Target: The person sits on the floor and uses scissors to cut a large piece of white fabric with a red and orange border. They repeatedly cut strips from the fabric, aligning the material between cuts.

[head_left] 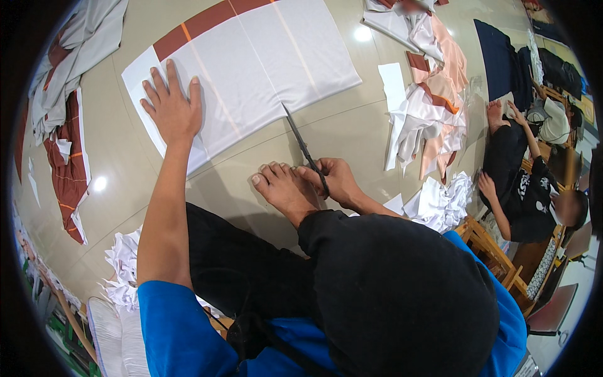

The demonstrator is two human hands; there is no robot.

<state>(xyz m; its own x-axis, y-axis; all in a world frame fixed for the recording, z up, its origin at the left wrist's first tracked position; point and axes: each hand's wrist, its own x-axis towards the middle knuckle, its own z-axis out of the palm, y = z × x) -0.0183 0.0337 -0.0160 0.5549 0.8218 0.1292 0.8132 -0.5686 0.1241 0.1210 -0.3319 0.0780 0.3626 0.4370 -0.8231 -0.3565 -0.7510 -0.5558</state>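
A large white cloth (251, 69) with a dark red band and thin orange lines lies flat on the beige floor. My left hand (171, 107) presses flat on its near left corner, fingers spread. My right hand (336, 179) grips black scissors (303, 146), whose blades point up at the cloth's near edge. My bare foot (284, 188) rests on the floor right beside that hand. My black-trousered knee fills the lower middle.
Heaps of white, pink and red fabric (433, 100) lie at the right, more red and grey cloth (66, 144) at the left. White scraps (440, 201) pile near my right side. Another person (527, 182) in black sits at the right by wooden furniture.
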